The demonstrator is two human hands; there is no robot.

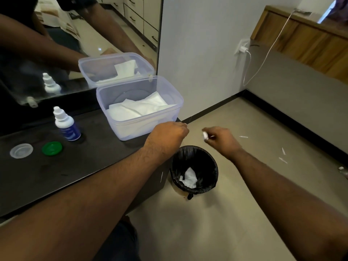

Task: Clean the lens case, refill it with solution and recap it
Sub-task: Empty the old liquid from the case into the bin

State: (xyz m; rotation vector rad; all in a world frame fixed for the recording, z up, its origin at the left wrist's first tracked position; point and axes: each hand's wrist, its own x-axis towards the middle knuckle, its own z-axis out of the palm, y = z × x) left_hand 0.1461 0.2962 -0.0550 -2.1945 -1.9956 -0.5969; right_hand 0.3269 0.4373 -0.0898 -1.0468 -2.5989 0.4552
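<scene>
My left hand (169,135) hovers past the counter's right end with its fingers curled round a small thing that I take for the lens case; only a pale sliver shows at the fingertips. My right hand (223,141) pinches a small white tissue wad (205,135) above the black-lined bin (211,162). On the dark counter (75,172) lie a clear cap (21,150) and a green cap (52,148), both loose. The solution bottle (66,126) stands upright behind them, with its white cap on.
A clear plastic tub (116,104) of white tissues stands open at the counter's right end, against a mirror. A crumpled tissue (189,178) lies inside the bin on the floor. White scraps (282,153) litter the floor to the right. A charger cable (263,59) hangs on the wall.
</scene>
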